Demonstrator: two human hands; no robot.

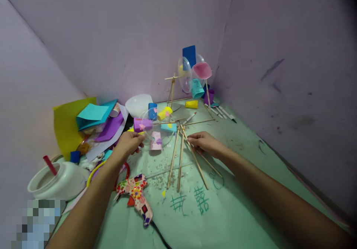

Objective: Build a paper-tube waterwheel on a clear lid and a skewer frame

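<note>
My left hand is closed at the left edge of a clear plastic disc wheel, fingertips pinched on its rim. Small paper cups sit around that wheel: a purple cup, a blue cup, a yellow cup, a light blue cup and a pink cup. Wooden sticks meet at a joint right of the wheel and spread toward me. My right hand pinches these sticks just below the joint.
A floral glue gun lies in front with its cord trailing. Behind stands a second stick frame with a cup wheel. Markers lie at the right wall. Coloured paper, a white bowl and a white jar are left.
</note>
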